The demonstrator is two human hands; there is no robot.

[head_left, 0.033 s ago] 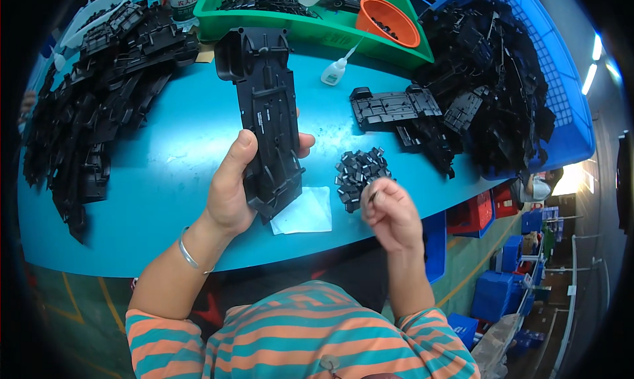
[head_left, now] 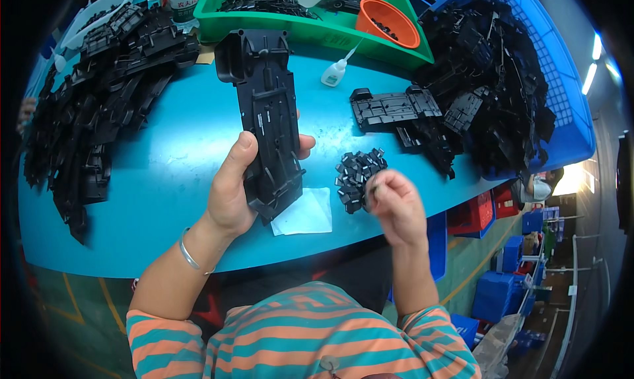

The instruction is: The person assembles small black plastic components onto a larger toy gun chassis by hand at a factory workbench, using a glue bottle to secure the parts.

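Note:
My left hand (head_left: 232,187) is wrapped round a long black plastic toy-car chassis (head_left: 269,125), held upright above the table with its ribbed face showing. The thumb presses one side and fingertips show at the other. At the right edge of a pile of small black plastic parts (head_left: 355,174), my right hand (head_left: 398,206) is closed in a pinch. Between its fingertips a small dark part (head_left: 374,189) shows, blurred and mostly hidden. A white cloth (head_left: 307,214) lies flat below the chassis.
Stacked black chassis (head_left: 99,115) cover the left side. A blue crate (head_left: 555,68) spills black parts at right, beside a loose chassis (head_left: 395,106). A green tray (head_left: 310,29) with an orange bowl (head_left: 389,19) stands at the back. A glue bottle (head_left: 334,72) stands before it.
My right hand has shifted slightly to the right, its fingers still pinched. My left hand and the chassis stay almost in place.

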